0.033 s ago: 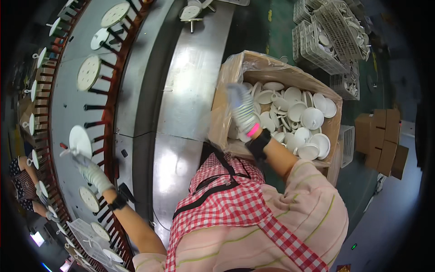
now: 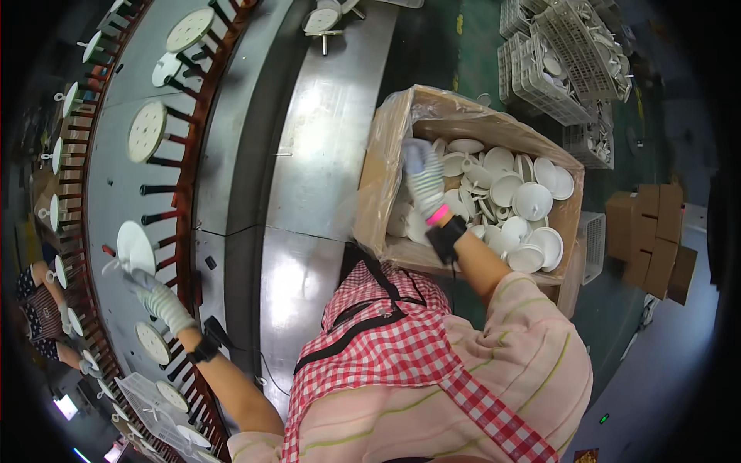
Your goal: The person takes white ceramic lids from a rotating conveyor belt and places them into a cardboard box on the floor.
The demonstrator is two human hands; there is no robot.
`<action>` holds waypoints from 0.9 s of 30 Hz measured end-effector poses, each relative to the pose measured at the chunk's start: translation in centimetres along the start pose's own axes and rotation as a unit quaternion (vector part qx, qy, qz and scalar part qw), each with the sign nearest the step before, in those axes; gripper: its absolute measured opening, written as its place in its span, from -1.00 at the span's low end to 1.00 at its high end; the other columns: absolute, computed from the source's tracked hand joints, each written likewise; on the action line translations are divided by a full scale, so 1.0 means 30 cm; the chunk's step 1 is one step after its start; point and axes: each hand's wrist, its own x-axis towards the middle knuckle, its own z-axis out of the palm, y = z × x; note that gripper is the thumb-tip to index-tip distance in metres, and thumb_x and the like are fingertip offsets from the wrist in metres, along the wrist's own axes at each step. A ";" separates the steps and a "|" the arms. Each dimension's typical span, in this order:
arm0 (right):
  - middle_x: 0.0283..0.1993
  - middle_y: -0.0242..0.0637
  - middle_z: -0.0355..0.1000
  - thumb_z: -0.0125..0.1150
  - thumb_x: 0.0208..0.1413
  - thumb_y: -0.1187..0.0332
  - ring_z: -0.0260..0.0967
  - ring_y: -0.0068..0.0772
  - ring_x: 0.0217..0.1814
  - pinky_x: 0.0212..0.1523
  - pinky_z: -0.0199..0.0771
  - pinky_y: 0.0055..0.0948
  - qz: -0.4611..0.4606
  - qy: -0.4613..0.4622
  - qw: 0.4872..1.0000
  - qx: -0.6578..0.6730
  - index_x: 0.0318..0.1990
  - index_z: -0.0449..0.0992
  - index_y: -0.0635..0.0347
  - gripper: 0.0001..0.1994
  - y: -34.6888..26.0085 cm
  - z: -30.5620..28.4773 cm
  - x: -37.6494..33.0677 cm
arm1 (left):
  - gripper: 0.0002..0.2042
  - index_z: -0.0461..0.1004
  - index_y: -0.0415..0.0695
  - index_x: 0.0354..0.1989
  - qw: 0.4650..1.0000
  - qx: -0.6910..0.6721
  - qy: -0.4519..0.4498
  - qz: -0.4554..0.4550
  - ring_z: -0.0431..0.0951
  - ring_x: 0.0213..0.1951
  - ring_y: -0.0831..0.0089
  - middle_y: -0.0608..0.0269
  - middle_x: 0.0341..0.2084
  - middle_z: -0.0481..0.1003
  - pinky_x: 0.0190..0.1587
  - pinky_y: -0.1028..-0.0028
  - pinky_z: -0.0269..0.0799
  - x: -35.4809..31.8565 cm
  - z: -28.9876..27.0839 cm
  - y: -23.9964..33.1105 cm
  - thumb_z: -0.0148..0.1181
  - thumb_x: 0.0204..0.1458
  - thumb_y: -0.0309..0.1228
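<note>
Your left gloved hand (image 2: 152, 292) is the nearer one to a white disc (image 2: 135, 247), which stands at the tips of the dark pegs (image 2: 160, 189), just past your fingers and farther from your body. Its oval outline runs long from upper left to lower right, and a small pale stem (image 2: 109, 267) at its lower left points left, away from the pegs. Your left fingers look partly curled at its lower edge (whether they grip it cannot be told). Your right hand (image 2: 422, 163), blurred, its opening and hold unclear, reaches into the lined carton (image 2: 380, 174) beside loose white discs (image 2: 532, 201).
</note>
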 end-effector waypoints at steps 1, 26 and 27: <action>-0.25 0.03 0.44 -0.06 0.19 0.26 0.42 0.02 -0.20 -0.18 0.40 -0.23 0.015 -0.015 0.991 -0.134 -0.20 0.46 0.21 -0.77 0.130 -0.060 0.052 | -0.33 0.09 -0.30 0.24 1.000 0.002 -0.003 0.005 0.25 0.15 -0.09 -0.28 0.13 0.22 0.18 0.25 0.17 -0.017 -0.015 0.028 -0.15 0.15 0.05; -0.23 -0.46 0.27 0.10 0.04 0.36 0.18 -0.59 -0.18 -0.13 0.24 -0.55 0.051 -0.126 0.971 0.195 -0.16 0.39 0.17 -0.79 -0.435 -0.205 -0.124 | -0.38 0.12 -0.29 0.22 0.563 -0.599 -0.563 -0.083 0.37 0.03 0.38 0.06 0.03 0.34 0.09 0.45 0.28 -0.477 0.043 0.867 0.16 0.01 -0.28; -0.23 -0.47 0.27 0.11 0.04 0.37 0.17 -0.61 -0.20 -0.16 0.24 -0.56 0.060 -0.174 0.950 0.253 -0.13 0.40 0.18 -0.77 -0.416 -0.140 -0.121 | -0.38 0.16 -0.28 0.20 0.535 -0.606 -0.581 -0.092 0.40 -0.03 0.45 0.12 -0.02 0.38 0.03 0.50 0.32 -0.456 0.024 0.894 0.17 0.00 -0.24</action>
